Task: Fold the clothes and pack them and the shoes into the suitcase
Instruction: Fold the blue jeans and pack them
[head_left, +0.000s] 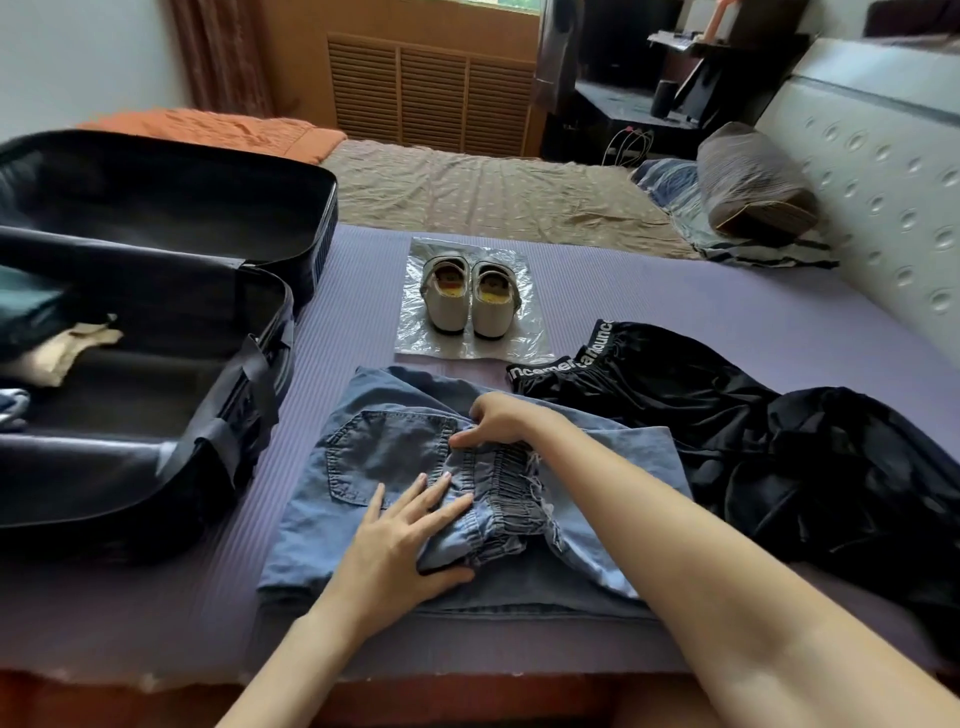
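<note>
Blue denim trousers (384, 452) lie partly folded on the purple mat, back pocket up. My left hand (400, 545) lies flat on the denim beside the gathered elastic waistband, thumb under a fold. My right hand (498, 421) has its fingers curled on the waistband's upper end. A pair of white shoes (470, 296) stands on a clear plastic bag (410, 343) farther back. Black shorts (727, 426) with a lettered waistband lie crumpled to the right. The open black suitcase (218, 441) lies at the left with some clothes inside.
The purple mat (649, 291) covers the near part of a bed. Beyond it is a brown sheet (483, 192), an orange blanket (218, 130) and a pillow (753, 182) by the padded headboard at the right. The mat's front edge is just below my forearms.
</note>
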